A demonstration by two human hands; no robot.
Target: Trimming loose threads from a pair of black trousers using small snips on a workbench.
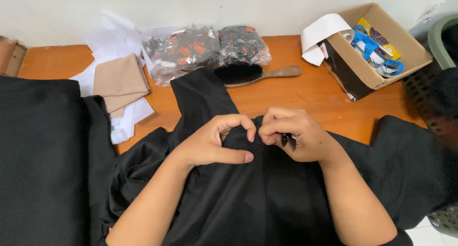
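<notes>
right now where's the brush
In the head view, the wooden-handled brush lies on the orange table, centre-back, just before the plastic bags, beyond both hands.

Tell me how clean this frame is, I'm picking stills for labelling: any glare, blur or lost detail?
Head view: even, soft light and sharp focus; glare only on the plastic bags; the black cloth loses its folds in shadow; the small dark tool in the right hand is hard to make out; edges bow slightly.
</notes>
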